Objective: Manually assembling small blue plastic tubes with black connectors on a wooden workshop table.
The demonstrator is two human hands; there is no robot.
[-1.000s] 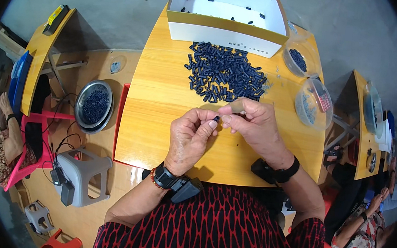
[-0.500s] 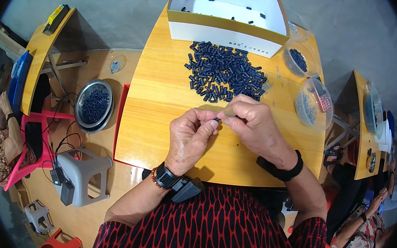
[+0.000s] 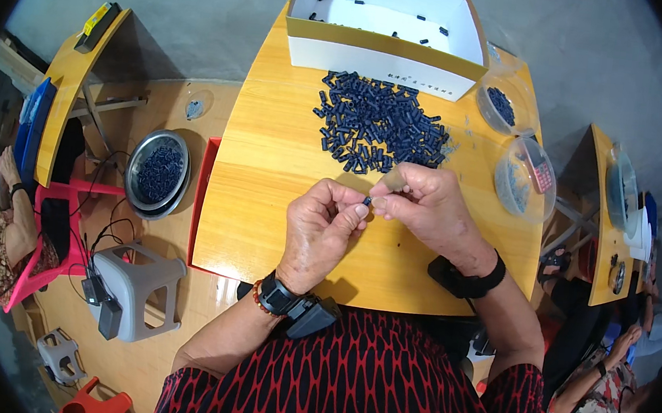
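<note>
Over the near middle of the wooden table (image 3: pixel 265 232), my left hand (image 3: pixel 320 233) pinches a small dark blue cylindrical plastic piece (image 3: pixel 367 200) between thumb and fingers. My right hand (image 3: pixel 434 216) comes in from the other side, its thumb and forefinger pinched together at the piece's end. Whatever those right fingertips grip is too small to make out. A tan covering wraps the right forefinger. Just beyond both hands lies a heap of similar dark blue pieces (image 3: pixel 383 124).
Behind the heap stands an open white and gold box (image 3: pixel 380 64) with a few pieces inside. Clear plastic tubs (image 3: pixel 506 203) sit at the table's right edge. Left of the table are a metal bowl (image 3: pixel 135 188) of dark pieces and a grey stool (image 3: pixel 128 283). People sit at side tables.
My right fingertips have drawn slightly back to the right, so more of the small dark piece shows in my left fingers. The view has shifted a little.
</note>
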